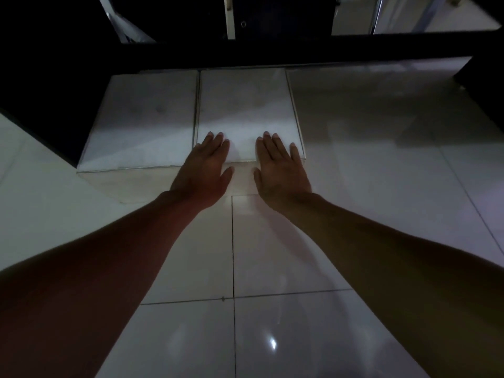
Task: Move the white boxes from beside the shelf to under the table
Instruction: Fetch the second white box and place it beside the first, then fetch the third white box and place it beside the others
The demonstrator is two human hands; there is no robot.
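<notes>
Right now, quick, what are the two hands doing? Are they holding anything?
Left hand: open, flat on the near edge of the middle white box, gripping nothing.
Right hand: open, flat on the same box, gripping nothing.

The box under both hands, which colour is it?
White, plain with no visible pattern; the head view shows the box with the left hand and right hand on it.

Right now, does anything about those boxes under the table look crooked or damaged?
Nothing stands out. Two white rectangular boxes, left and right, sit side by side, edges parallel, under the dark table edge. Both hands, left and right, rest flat on the right box.
</notes>
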